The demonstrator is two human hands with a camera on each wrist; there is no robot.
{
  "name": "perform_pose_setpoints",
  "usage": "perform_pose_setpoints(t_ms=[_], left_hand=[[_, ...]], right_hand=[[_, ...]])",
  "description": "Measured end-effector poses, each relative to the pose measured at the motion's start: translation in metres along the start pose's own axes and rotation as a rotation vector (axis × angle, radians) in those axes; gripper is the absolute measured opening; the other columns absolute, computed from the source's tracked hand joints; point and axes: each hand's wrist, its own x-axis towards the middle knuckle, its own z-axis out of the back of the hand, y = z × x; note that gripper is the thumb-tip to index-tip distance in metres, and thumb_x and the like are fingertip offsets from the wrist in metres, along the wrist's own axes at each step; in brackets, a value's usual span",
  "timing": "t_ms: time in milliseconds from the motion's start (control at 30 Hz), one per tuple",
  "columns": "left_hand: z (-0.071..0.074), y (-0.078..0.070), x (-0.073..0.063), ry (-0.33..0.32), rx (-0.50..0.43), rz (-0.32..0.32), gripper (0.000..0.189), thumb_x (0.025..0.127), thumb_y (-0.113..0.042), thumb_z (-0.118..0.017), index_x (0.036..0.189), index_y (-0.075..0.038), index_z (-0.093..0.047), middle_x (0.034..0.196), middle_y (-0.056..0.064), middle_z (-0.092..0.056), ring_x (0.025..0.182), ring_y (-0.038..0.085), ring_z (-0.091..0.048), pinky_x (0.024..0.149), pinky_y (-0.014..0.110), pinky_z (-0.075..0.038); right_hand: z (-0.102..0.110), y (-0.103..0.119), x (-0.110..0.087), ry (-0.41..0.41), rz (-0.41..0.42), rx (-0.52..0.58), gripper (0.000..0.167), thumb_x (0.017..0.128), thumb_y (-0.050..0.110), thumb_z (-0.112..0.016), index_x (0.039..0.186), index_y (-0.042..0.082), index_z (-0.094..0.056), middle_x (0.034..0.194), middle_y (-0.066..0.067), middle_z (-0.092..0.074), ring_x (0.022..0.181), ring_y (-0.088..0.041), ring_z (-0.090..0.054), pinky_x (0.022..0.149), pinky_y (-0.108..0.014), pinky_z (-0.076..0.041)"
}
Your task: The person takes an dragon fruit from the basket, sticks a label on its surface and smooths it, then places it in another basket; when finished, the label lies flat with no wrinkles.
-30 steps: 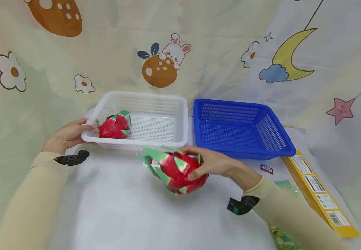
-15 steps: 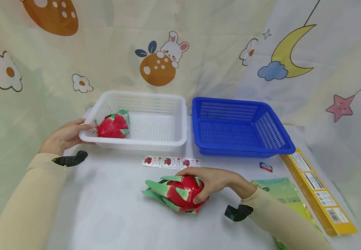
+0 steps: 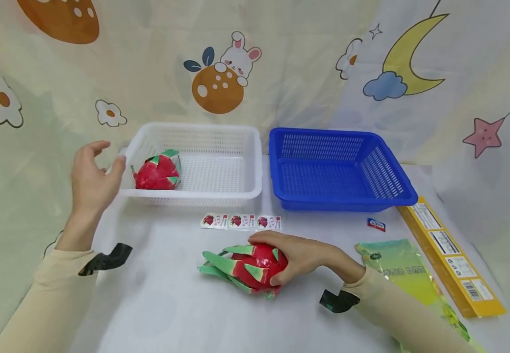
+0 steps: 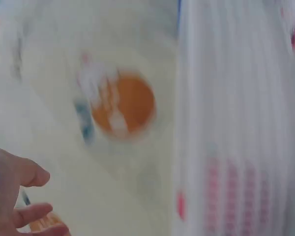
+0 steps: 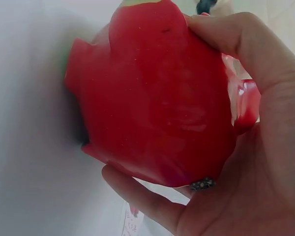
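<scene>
My right hand [image 3: 296,255] grips a red dragon fruit with green scales [image 3: 255,269] at the middle of the white table, its leafy end pointing left. In the right wrist view the red skin of the dragon fruit [image 5: 157,103] fills the space between thumb and fingers. My left hand [image 3: 93,179] is raised beside the left end of the white basket [image 3: 202,195], fingers apart and holding nothing. Inside that basket, at its left, lies a second dragon fruit [image 3: 157,171]. The left wrist view is blurred; the left hand [image 4: 19,196] appears there away from the basket wall [image 4: 231,98].
A blue basket [image 3: 343,202] stands right of the white one. A strip of dragon fruit stickers [image 3: 242,222] lies in front of the white basket. At the right are a small red-and-blue label [image 3: 376,225], a green-yellow bag [image 3: 400,269] and a long yellow box [image 3: 453,260].
My left hand has let go of the white basket's rim and lifted off. My right hand has lowered the dragon fruit to the table, uncovering the sticker strip.
</scene>
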Motion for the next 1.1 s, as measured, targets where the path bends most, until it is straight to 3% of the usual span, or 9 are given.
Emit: perform_pose_setpoints(t_ms=[67,167,300,367,433,533,700,900,1100], left_hand=[[-0.009,-0.031,-0.025,0.01,-0.006,-0.215,0.044,0.093,-0.019,-0.06,0.133,-0.002,-0.051,0.139,0.015,-0.05,0.128,0.03,-0.047,0.098,0.031,-0.048],[-0.034,-0.064,-0.064,0.26,0.014,-0.46,0.042,0.088,-0.021,-0.069,0.125,-0.004,-0.057,0.132,0.01,-0.057,0.122,0.027,-0.054,0.092,0.027,-0.051],[-0.078,-0.084,-0.11,0.695,0.123,-0.563,0.058,0.084,-0.043,-0.072,0.13,-0.012,-0.055,0.133,0.005,-0.057,0.121,0.022,-0.055,0.091,0.045,-0.054],[-0.095,-0.086,-0.126,0.839,0.169,-0.575,0.066,0.08,-0.05,-0.073,0.132,-0.015,-0.053,0.131,0.003,-0.058,0.119,0.019,-0.056,0.085,0.042,-0.057],[-0.109,-0.085,-0.137,0.916,0.205,-0.592,0.072,0.076,-0.053,-0.076,0.134,-0.017,-0.051,0.131,0.002,-0.056,0.117,0.018,-0.055,0.08,0.037,-0.058],[-0.121,-0.082,-0.145,0.936,0.229,-0.599,0.078,0.072,-0.05,-0.08,0.136,-0.018,-0.048,0.132,0.003,-0.054,0.115,0.018,-0.056,0.075,0.035,-0.059],[-0.125,-0.078,-0.147,0.912,0.218,-0.601,0.08,0.072,-0.046,-0.082,0.137,-0.016,-0.046,0.135,0.005,-0.052,0.114,0.019,-0.057,0.073,0.036,-0.06],[-0.126,-0.077,-0.147,0.918,0.219,-0.602,0.081,0.072,-0.048,-0.081,0.138,-0.016,-0.045,0.136,0.005,-0.051,0.116,0.02,-0.056,0.074,0.034,-0.06],[-0.127,-0.076,-0.149,0.92,0.231,-0.607,0.081,0.073,-0.048,-0.079,0.139,-0.017,-0.044,0.137,0.004,-0.05,0.115,0.018,-0.056,0.075,0.032,-0.059]], right_hand=[[-0.001,-0.001,-0.001,-0.011,-0.026,0.024,0.085,0.076,0.029,-0.073,0.15,0.019,-0.032,0.144,0.006,-0.041,0.127,-0.018,-0.043,0.091,-0.025,-0.05],[-0.002,-0.002,-0.005,-0.028,-0.044,0.044,0.089,0.077,0.032,-0.074,0.152,0.02,-0.028,0.143,0.007,-0.041,0.126,-0.017,-0.042,0.09,-0.024,-0.051],[0.002,-0.005,-0.013,-0.053,-0.016,0.065,0.093,0.078,0.039,-0.077,0.153,0.02,-0.025,0.148,0.003,-0.04,0.132,-0.019,-0.043,0.096,-0.029,-0.049],[0.007,-0.009,-0.018,-0.073,0.012,0.095,0.093,0.08,0.039,-0.077,0.153,0.018,-0.025,0.151,-0.003,-0.038,0.134,-0.024,-0.043,0.097,-0.035,-0.05],[0.014,-0.014,-0.023,-0.111,0.035,0.124,0.089,0.082,0.037,-0.075,0.153,0.015,-0.026,0.152,-0.011,-0.036,0.135,-0.03,-0.043,0.098,-0.042,-0.05],[0.027,-0.021,-0.029,-0.208,0.024,0.114,0.074,0.088,0.031,-0.07,0.148,0.008,-0.034,0.148,-0.018,-0.041,0.131,-0.038,-0.047,0.097,-0.049,-0.05],[0.042,-0.029,-0.012,-0.358,-0.045,-0.136,0.05,0.091,0.026,-0.067,0.132,0.001,-0.054,0.129,-0.018,-0.06,0.118,-0.034,-0.058,0.092,-0.047,-0.053],[0.038,-0.026,0.035,-0.279,-0.153,-0.501,0.041,0.092,0.026,-0.065,0.128,0.007,-0.061,0.128,-0.012,-0.062,0.116,-0.028,-0.06,0.094,-0.045,-0.053],[0.029,-0.028,0.07,-0.269,-0.165,-0.64,0.036,0.091,0.018,-0.065,0.125,0.009,-0.061,0.124,-0.009,-0.061,0.112,-0.023,-0.058,0.094,-0.035,-0.052]])
